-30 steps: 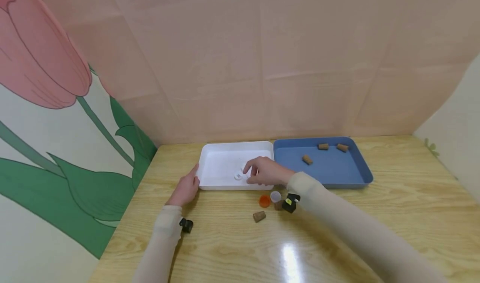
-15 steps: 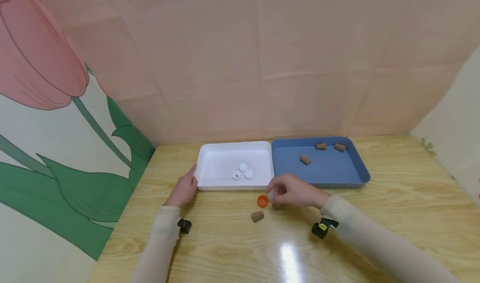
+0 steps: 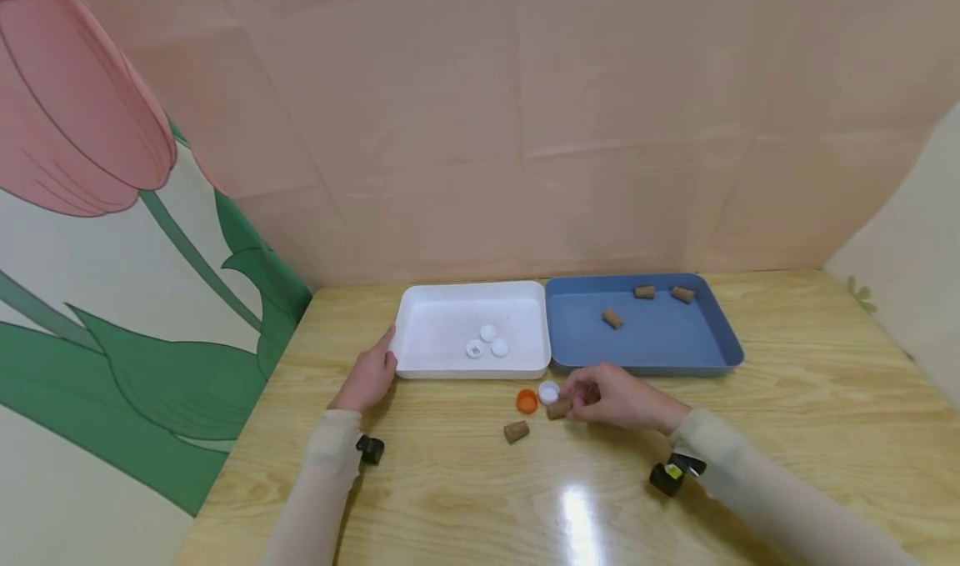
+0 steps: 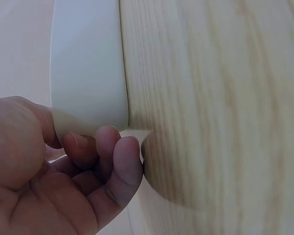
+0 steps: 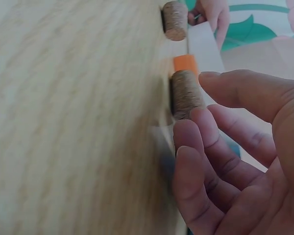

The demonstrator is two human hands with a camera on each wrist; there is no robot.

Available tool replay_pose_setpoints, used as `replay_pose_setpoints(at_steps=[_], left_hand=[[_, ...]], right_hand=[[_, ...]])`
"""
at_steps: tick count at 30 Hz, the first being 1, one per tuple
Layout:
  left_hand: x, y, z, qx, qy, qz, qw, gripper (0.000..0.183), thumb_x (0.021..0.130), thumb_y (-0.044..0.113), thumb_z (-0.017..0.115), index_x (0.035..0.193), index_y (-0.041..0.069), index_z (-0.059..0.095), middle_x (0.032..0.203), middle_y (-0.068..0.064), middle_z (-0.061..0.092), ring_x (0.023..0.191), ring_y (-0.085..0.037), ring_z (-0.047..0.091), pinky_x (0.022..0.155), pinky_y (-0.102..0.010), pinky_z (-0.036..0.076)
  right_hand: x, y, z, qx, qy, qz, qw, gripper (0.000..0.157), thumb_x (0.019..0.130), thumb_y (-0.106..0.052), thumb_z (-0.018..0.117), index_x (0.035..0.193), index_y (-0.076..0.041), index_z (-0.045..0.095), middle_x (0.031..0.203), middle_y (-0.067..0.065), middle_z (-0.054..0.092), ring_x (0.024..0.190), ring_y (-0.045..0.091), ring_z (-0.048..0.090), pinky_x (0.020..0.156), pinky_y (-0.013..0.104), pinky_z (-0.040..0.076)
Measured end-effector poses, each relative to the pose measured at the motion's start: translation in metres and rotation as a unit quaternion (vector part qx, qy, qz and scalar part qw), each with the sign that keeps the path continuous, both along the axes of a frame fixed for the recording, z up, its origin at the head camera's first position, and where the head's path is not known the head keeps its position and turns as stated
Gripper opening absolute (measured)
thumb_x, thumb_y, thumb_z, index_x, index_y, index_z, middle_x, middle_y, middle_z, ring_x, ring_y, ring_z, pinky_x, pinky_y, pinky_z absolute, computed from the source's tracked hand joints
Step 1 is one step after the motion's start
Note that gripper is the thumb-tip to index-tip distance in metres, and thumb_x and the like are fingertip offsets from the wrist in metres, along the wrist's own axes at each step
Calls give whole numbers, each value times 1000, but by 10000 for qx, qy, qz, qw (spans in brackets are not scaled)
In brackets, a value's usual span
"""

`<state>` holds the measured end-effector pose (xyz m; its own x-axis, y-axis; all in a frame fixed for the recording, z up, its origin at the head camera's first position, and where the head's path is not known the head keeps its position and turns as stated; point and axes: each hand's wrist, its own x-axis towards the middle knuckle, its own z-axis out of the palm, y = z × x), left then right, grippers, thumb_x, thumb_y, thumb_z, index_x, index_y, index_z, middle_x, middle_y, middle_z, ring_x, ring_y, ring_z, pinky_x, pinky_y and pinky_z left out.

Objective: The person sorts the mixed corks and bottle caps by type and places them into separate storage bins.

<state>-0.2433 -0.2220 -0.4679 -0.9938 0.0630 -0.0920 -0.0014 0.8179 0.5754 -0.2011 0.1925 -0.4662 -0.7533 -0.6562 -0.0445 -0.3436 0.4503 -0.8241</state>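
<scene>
My right hand [image 3: 618, 399] is low over the table with its fingertips right at a cork [image 3: 558, 408]. In the right wrist view, the thumb and fingers stand around this cork [image 5: 187, 93], with a gap between them. Beside it lie a white bottle cap [image 3: 549, 392] and an orange cap [image 3: 527, 401]; another cork [image 3: 516, 432] lies closer to the front. My left hand [image 3: 369, 376] holds the front left corner of the white tray [image 3: 442, 299]. Its curled fingertips touch the tray's wall [image 4: 88, 73] in the left wrist view. Three white caps [image 3: 488, 333] lie inside this tray.
A blue tray [image 3: 645, 358] stands against the white tray's right side, with three corks [image 3: 612, 318] in it. Behind the trays, a pink cloth [image 3: 517, 132] hangs at the table's [image 3: 450, 499] back edge. A flower-painted wall [image 3: 112, 366] borders the left.
My right hand has left the white tray, where three white caps now show, and moved right and toward the front to the cork. The left hand stays at its corner.
</scene>
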Motion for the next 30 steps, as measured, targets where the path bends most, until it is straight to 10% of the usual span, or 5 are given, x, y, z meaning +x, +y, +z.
replay_pose_setpoints(at_steps=[30], left_hand=[[1, 1, 2, -168, 144, 3, 9998, 56, 105, 11, 39, 158, 3, 24, 146, -23, 49, 70, -21, 51, 79, -38, 47]], right_hand=[[-3, -5, -9, 248, -206, -390, 9987, 21, 85, -13, 78, 105, -8, 73, 75, 1, 64, 62, 9, 53, 55, 23, 43]])
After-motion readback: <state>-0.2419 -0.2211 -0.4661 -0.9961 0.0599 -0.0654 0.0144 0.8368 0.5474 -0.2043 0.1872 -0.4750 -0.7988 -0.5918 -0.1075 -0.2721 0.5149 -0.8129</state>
